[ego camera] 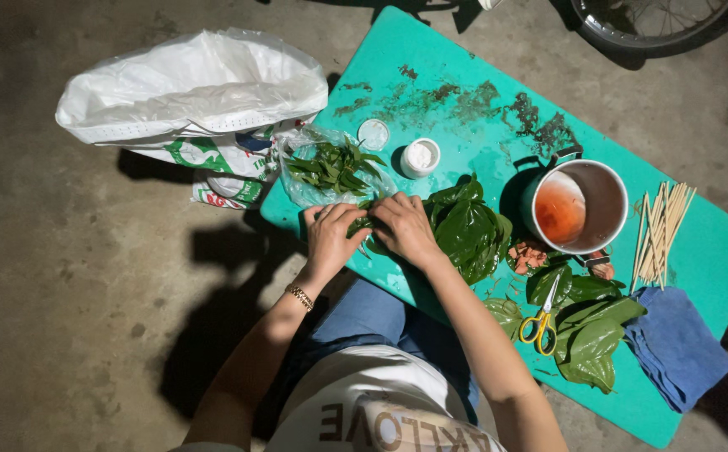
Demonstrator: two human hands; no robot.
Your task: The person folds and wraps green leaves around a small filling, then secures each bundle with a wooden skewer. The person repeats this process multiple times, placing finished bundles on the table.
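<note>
Both hands meet at the near edge of the teal bench (707,243), working one dark green leaf (362,226) between them. Left hand (330,237): grip curled onto the leaf's left end, gold bracelet (300,296) at the wrist. Right hand (406,228): fingers pressed down on the same leaf, grip closed on it. Just right of the hands, a leaf pile (469,230). Behind them, a clear bag of stems (333,170), a small white jar (420,156) and its lid (373,133). Further right: metal pot (577,205) with orange liquid, wooden skewers (658,230), yellow scissors (542,318) lying on more leaves (590,335), blue cloth (676,345). White sack (192,96) on the floor, left of the bench
</note>
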